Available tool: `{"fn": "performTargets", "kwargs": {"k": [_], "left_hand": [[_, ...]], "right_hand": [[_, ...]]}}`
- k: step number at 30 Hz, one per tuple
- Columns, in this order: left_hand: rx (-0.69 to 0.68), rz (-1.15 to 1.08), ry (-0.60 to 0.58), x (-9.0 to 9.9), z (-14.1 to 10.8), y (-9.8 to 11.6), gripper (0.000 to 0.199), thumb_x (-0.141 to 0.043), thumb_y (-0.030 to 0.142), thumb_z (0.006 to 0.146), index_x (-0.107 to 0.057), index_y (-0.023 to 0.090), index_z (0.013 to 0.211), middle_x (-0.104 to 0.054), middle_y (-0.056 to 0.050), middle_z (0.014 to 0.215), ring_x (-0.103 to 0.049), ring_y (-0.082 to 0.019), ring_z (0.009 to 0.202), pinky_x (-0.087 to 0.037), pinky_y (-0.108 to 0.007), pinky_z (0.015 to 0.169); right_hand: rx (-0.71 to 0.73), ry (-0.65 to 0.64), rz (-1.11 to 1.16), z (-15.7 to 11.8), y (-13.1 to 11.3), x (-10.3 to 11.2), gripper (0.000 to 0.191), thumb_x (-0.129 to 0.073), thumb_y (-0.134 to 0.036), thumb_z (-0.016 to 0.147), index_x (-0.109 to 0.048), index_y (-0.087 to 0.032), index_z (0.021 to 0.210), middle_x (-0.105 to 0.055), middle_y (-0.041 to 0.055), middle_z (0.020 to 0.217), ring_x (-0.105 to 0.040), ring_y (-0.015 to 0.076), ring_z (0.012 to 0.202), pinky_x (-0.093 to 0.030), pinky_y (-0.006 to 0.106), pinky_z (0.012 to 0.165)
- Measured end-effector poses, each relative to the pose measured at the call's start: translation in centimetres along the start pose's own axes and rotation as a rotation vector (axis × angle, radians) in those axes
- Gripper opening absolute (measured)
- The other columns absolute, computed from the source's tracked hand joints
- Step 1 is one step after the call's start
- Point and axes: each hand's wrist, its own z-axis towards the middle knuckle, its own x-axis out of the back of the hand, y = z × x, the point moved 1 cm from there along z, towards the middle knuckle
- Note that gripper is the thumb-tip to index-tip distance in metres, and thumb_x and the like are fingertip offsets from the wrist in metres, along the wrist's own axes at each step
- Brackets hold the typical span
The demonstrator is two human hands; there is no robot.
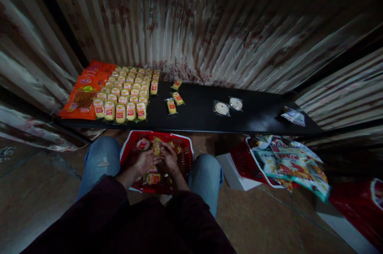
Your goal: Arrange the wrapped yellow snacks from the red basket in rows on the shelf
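Observation:
A small yellow wrapped snack cake (156,146) is between my hands, above a red plastic basket (188,148) that stands between my knees. My left hand (145,162) has its palm turned up and its fingers at the cake's lower left side. From the right, my right hand (169,158) grips the cake's edge with bent fingers. In the basket lie more wrapped items, among them a round packet (143,144) and a yellow snack cake (153,178). My hands partly hide the basket's contents.
On a black shelf (197,114) stand rows of yellow snack cakes (125,92) beside orange bags (89,86). Some loose cakes (177,98), two round white packets (222,108) and a pale packet (293,116) lie farther right. Another red basket (242,162) holds large snack bags (293,160).

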Motion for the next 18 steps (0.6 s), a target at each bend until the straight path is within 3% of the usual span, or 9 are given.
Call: {"fn": "performTargets", "kwargs": {"k": [3,6,10,18], "left_hand": [[0.007,-0.005,0.029,0.0,0.1,0.0,0.027,-0.041,0.017,0.086,-0.056,0.01,0.107,-0.069,-0.013,0.092,-0.067,-0.022,0.086,-0.05,-0.037,0.082],[-0.018,0.037,0.085,-0.2,-0.1,-0.1,0.022,-0.044,0.013,0.084,-0.058,0.011,0.1,-0.069,-0.011,0.09,-0.067,-0.02,0.084,-0.052,-0.036,0.079],[-0.124,0.066,0.186,-0.3,-0.2,-0.1,0.021,-0.048,0.003,0.078,-0.058,0.013,0.093,-0.067,-0.008,0.087,-0.066,-0.016,0.08,-0.054,-0.033,0.075],[-0.204,0.063,0.173,0.1,0.4,-0.3,0.029,-0.048,-0.006,0.067,-0.06,0.012,0.086,-0.067,-0.006,0.082,-0.065,-0.015,0.077,-0.053,-0.026,0.066]], "right_hand": [[-0.006,-0.025,0.023,-0.3,-0.7,-0.1,0.03,-0.066,-0.036,0.065,-0.069,-0.026,0.093,-0.07,0.0012,0.098,-0.063,0.0189,0.093,-0.05,0.034,0.085],[0.044,-0.027,0.0,-0.6,-1.1,-0.3,0.032,-0.065,-0.035,0.068,-0.068,-0.024,0.097,-0.07,0.0017,0.099,-0.063,0.0186,0.094,-0.048,0.034,0.089],[0.092,-0.039,-0.076,-1.0,-1.3,-0.8,0.033,-0.063,-0.039,0.072,-0.068,-0.021,0.098,-0.07,0.0041,0.097,-0.064,0.0195,0.09,-0.051,0.034,0.084],[0.095,-0.026,-0.173,-1.4,-1.3,-1.0,0.031,-0.055,-0.038,0.075,-0.071,-0.021,0.094,-0.071,0.0043,0.088,-0.065,0.0198,0.082,-0.054,0.031,0.071]]}}
